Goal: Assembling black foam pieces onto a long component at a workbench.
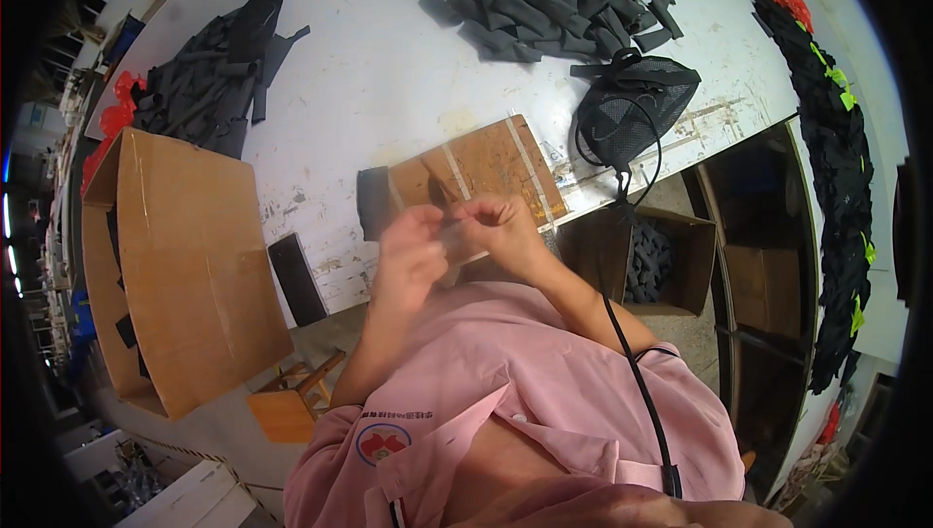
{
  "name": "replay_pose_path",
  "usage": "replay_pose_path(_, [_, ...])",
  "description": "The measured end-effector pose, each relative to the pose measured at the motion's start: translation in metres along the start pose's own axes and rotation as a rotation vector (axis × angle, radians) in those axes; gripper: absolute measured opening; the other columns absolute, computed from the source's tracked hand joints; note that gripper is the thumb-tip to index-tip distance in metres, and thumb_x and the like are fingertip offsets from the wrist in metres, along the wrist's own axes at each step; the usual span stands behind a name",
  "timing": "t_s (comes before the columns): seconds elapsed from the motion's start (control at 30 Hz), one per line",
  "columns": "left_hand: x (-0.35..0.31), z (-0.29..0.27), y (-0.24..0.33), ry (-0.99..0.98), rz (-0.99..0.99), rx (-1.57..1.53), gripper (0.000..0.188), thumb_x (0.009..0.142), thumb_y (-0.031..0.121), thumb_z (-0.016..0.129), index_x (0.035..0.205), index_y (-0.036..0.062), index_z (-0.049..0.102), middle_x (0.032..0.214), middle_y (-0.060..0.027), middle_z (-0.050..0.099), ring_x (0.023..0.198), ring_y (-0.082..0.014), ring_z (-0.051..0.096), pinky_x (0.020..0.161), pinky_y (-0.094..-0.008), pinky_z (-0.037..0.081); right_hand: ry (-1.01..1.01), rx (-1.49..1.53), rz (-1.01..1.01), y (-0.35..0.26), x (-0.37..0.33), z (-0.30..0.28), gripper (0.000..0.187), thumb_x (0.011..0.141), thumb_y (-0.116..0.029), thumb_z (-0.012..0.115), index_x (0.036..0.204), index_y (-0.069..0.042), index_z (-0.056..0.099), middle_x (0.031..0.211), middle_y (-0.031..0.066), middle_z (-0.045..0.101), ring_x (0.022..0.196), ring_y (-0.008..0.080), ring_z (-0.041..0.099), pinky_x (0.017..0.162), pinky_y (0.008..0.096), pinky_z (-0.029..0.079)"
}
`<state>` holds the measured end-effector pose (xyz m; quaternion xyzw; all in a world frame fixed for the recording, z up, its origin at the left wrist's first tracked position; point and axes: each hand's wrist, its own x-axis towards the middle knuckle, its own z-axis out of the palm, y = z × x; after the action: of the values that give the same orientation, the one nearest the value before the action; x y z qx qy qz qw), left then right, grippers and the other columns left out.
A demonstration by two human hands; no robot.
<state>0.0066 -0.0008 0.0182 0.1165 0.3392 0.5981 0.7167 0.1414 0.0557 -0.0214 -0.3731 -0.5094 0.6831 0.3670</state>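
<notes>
My left hand (412, 248) and my right hand (501, 232) are close together, above the near edge of a brown wooden board (501, 170) crossed by pale strips. My right hand is closed, thumb and fingertips pinched together. Motion blurs my left hand, but its fingers look curled in. Whatever lies between the fingertips is too small and smeared to make out. A dark grey fabric piece (372, 203) lies at the board's left end. Just beyond my fingertips, a small dark object (439, 190) shows on the board, its kind unclear.
Dark fabric pieces form a big heap (564, 3) at the far side and another (209, 81) at left. A black mesh bag (637, 105) sits right of the board. Cardboard boxes stand at left (185, 265) and below the table (690, 265). A black cable (632, 363) crosses my right side.
</notes>
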Motion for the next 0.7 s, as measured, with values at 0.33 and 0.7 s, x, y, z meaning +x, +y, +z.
replay_pose_path(0.33, [0.021,-0.023,-0.025,0.357,0.53,0.76,0.024,0.069,-0.008,0.046,0.091,0.0,0.046,0.077,-0.0074,0.054,0.043,-0.0023,0.038,0.035,-0.014,0.028,-0.207,0.404,0.334,0.002,0.004,0.0,0.011,0.077,-0.017,0.059,0.072,-0.008,0.055,0.065,-0.0031,0.052,0.054,0.0047,0.045,0.048,0.0176,0.037])
replay_pose_path(0.7, [-0.013,0.018,-0.001,0.149,0.48,0.827,0.017,0.073,-0.008,0.052,0.09,-0.0031,0.052,0.082,-0.0035,0.051,0.057,-0.0041,0.045,0.048,-0.0146,0.036,-0.29,0.321,-0.111,-0.034,0.007,-0.002,0.008,0.079,-0.01,0.054,0.076,-0.003,0.052,0.088,0.0025,0.049,0.07,0.0063,0.046,0.062,0.0183,0.038])
